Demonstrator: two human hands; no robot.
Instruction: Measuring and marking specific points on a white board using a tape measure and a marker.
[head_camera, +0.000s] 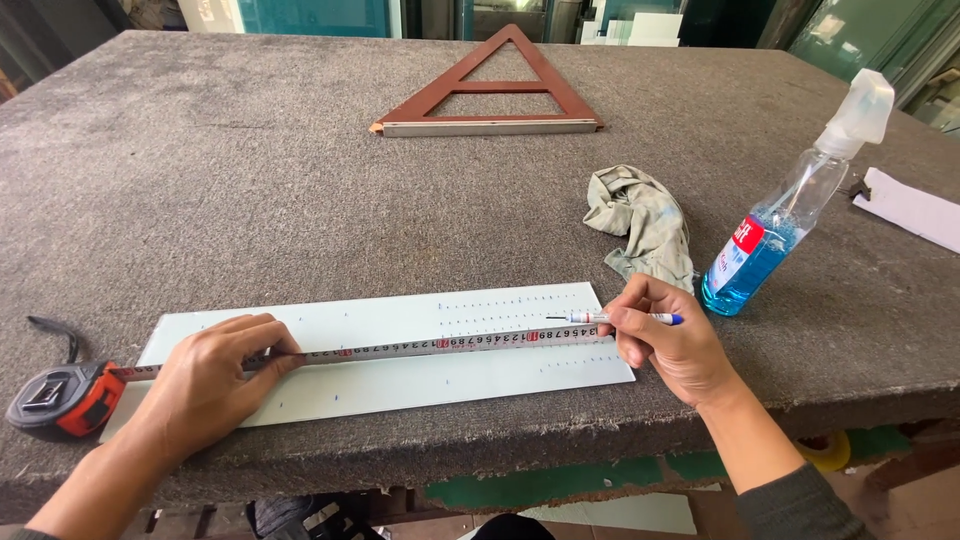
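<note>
Tape measure (400, 348) pinned on pale strip (400, 385) by left hand (215, 375); right hand (665, 340) gripping pen (625, 318).

glass workshop, felt-covered bench (250, 180), triangular square (490, 95), stacked glass panes (870, 35)

Single view only, head-worn camera. Looks down and forward over grey felt-covered table (300, 200) from near edge, person's side. Close to both hands at bottom of frame; far edge of table and red-brown wooden triangle frame (488, 92) at top. No second view, nothing shared.
</note>
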